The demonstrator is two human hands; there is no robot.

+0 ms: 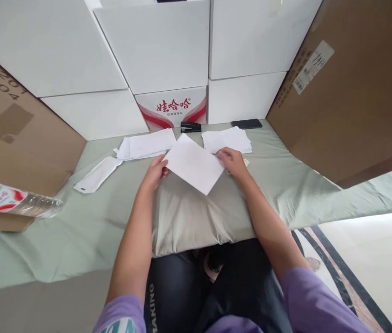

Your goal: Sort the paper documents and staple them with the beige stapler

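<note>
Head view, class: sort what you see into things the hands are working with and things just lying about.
In hand: white sheet, held by left hand and right hand.

Lying about: left paper stack, right paper stack, stapler, phone, water bottle, loose strip.

Purple short sleeves, bare forearms, dark trousers with white lettering "MAKING".

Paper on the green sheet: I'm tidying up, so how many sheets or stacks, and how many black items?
White paper stacks: 2
Single white sheet, held by left hand and right hand: 1
Black stapler: 1
Black phone: 1
Total: 5
</note>
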